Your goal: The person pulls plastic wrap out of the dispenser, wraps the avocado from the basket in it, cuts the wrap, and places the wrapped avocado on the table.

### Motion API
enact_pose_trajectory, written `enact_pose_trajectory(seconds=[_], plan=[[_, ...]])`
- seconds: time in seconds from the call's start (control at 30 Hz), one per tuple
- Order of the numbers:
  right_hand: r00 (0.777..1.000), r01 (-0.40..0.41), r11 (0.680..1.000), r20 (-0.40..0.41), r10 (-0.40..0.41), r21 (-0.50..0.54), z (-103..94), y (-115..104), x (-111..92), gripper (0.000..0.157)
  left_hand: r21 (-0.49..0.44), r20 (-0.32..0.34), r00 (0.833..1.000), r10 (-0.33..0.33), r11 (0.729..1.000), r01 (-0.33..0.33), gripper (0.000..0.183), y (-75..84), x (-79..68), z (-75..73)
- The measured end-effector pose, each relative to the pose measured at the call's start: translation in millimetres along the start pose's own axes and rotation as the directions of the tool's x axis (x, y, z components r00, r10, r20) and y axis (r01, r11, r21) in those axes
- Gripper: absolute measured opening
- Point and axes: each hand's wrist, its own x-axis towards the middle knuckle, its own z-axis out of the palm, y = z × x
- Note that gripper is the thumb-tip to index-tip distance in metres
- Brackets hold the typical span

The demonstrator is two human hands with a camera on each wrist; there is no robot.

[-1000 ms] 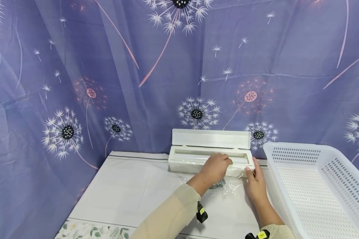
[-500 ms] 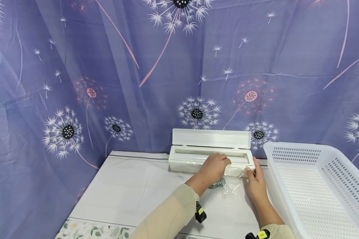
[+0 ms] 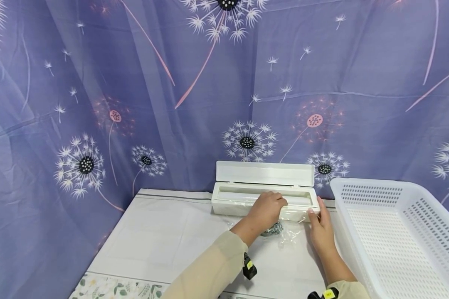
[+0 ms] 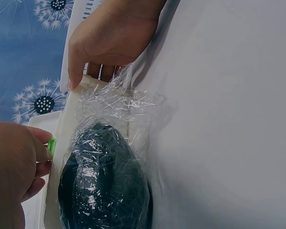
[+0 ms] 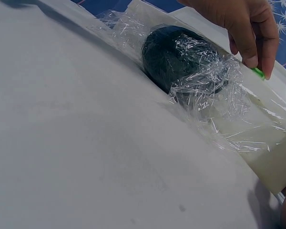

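A white cling film dispenser (image 3: 228,207) stands against the curtain with its lid (image 3: 263,173) raised and a white roll (image 3: 299,200) inside. My left hand (image 3: 265,209) reaches over its front edge and pinches a small green slide cutter (image 4: 51,147) between thumb and fingers. At the dispenser's right end, my right hand (image 3: 321,232) grips the corner, thumb in front. Clear film (image 4: 124,100) hangs down the front and lies crumpled around a dark green rounded thing (image 5: 181,57). In the head view my left wrist hides much of that thing.
To the right, a large white perforated basket (image 3: 363,249) stands close beside my right forearm. A white cloth (image 3: 164,232) with a floral border covers the table. The purple dandelion curtain (image 3: 194,137) rises right behind the dispenser.
My left hand has slid slightly left along the dispenser's front edge. My right hand keeps its grip on the right end, and the dispenser has stayed in place.
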Motion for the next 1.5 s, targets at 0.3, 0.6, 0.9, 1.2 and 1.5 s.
enact_pose_trajectory(seconds=[0.3,0.6,0.9,1.2,1.5], plan=[[0.999,0.034,0.999,-0.006,-0.034,0.005,0.9,-0.7,-0.8,0.060,-0.009,-0.046,0.999,0.008,1.000,-0.008,0.028,-3.3,-3.8,-0.1],[1.000,0.024,1.000,-0.016,-0.024,0.003,1.3,-0.6,-1.0,0.060,-0.007,-0.044,0.999,0.005,1.000,-0.006,0.028,-5.6,-6.3,1.2],[1.000,0.015,1.000,-0.007,-0.015,-0.007,-0.4,-0.8,-1.0,0.060,-0.011,-0.028,1.000,-0.007,1.000,0.007,0.028,-6.0,-6.9,-0.3],[1.000,0.026,1.000,-0.002,-0.026,-0.002,-0.6,-1.2,-1.7,0.060,-0.031,-0.023,1.000,-0.012,0.999,0.012,0.029,-6.9,-8.9,1.3],[1.000,0.028,1.000,-0.011,-0.028,0.001,0.4,-2.2,-2.2,0.060,-0.031,-0.020,1.000,-0.021,0.999,0.020,0.030,-8.3,-8.6,0.8]])
